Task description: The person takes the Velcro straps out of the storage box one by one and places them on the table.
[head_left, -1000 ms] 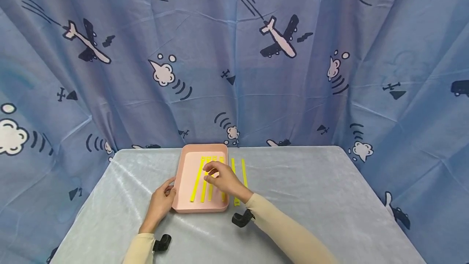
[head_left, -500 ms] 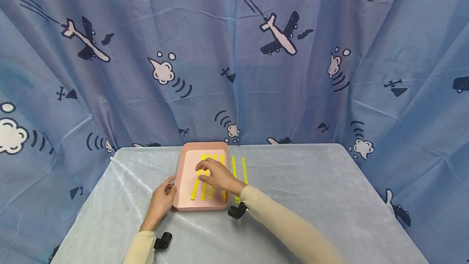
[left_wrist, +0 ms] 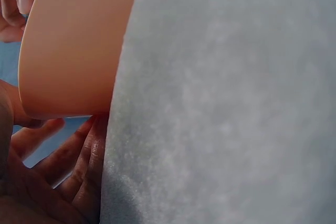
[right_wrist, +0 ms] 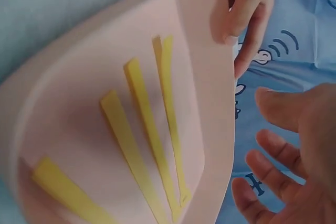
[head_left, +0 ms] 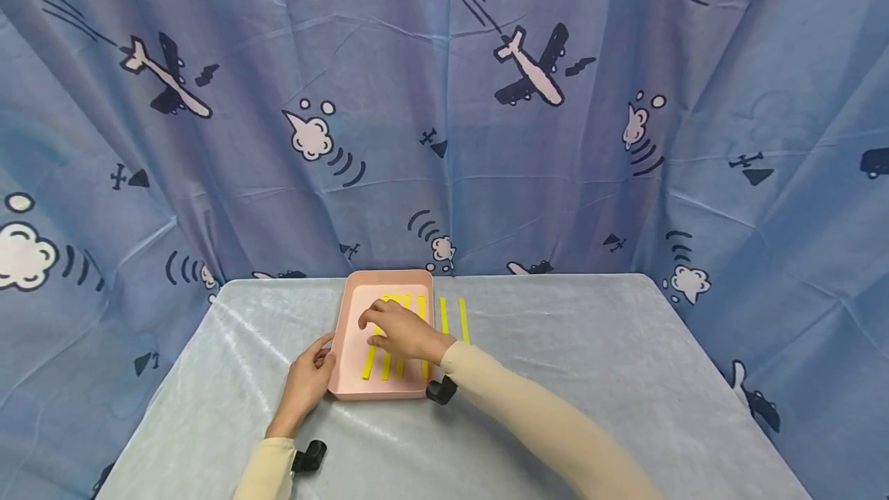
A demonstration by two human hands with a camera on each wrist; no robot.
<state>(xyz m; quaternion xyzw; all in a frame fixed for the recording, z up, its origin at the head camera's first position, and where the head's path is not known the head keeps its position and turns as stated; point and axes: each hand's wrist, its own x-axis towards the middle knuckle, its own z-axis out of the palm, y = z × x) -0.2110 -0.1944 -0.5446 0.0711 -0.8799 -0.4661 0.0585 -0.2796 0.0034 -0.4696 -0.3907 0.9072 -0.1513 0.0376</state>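
A pink tray (head_left: 356,388) lies on the table and holds several yellow strips (head_left: 386,367), set side by side lengthwise. My left hand (head_left: 305,384) rests against the outside of the tray's left wall; in the left wrist view its fingers (left_wrist: 86,166) look fairly straight beside the wall. Over the middle of the tray hovers my right hand (head_left: 399,330), its fingers loosely bent and nothing between them. It hides parts of the strips. In the right wrist view the right hand (right_wrist: 286,166) appears apart from the strips.
Just right of the tray, two more yellow strips (head_left: 464,321) lie on the grey cloth-covered table (head_left: 590,361). Behind the table hangs a blue curtain (head_left: 389,99) printed with planes. Each wrist carries a black camera mount (head_left: 309,457).
My right hand has moved left across the tray, away from the right-hand strips. My left hand stays at the tray's left side, and the tray keeps its place.
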